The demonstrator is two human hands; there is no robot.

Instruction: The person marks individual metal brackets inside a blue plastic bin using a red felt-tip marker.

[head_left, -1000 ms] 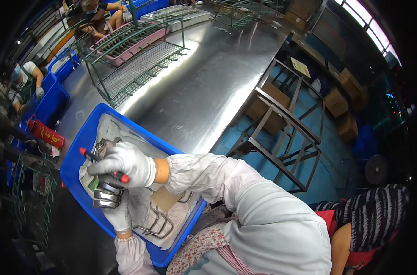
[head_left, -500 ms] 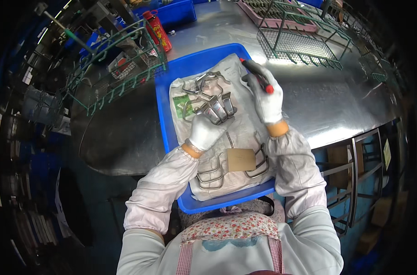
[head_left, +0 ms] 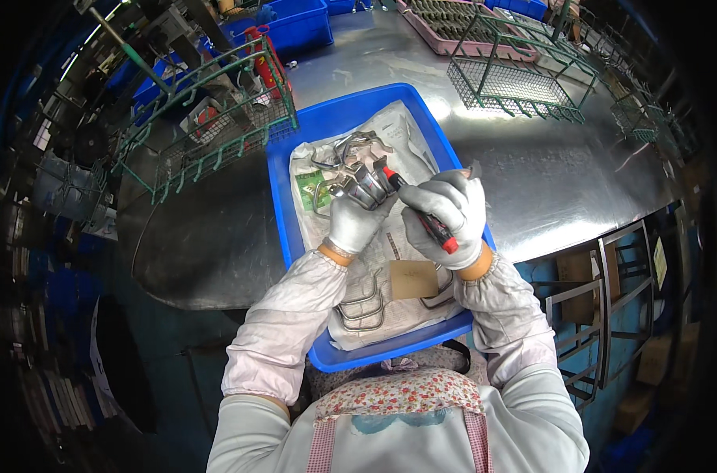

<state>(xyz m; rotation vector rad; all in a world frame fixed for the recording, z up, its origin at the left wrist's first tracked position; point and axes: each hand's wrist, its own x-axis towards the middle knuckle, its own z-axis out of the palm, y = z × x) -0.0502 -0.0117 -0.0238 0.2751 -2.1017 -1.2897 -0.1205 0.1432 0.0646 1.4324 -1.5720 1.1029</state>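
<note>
In my left hand (head_left: 353, 224), gloved in white, are several shiny metal pieces (head_left: 366, 189), bunched side by side with bent rods at their far end. My right hand (head_left: 451, 213), also gloved, is closed round a red-and-black pen-shaped tool (head_left: 431, 224). The tool's red tip points at the metal pieces, very near or touching them; I cannot tell which. Both hands are over a blue tray (head_left: 278, 206) lined with white wrapping sheet (head_left: 409, 314). More bent metal pieces (head_left: 361, 142) lie at the tray's far end.
Bent metal rods (head_left: 364, 303) and a brown cardboard piece (head_left: 413, 280) lie in the tray's near part. Green wire racks (head_left: 216, 130) stand left, another rack (head_left: 516, 87) far right. Behind are a red bottle (head_left: 268, 67), blue bin (head_left: 299, 27) and pink tray (head_left: 469, 35).
My right hand has moved left and nearer me, swinging the tool's red tip over to the metal pieces. My left hand still holds them in about the same place.
</note>
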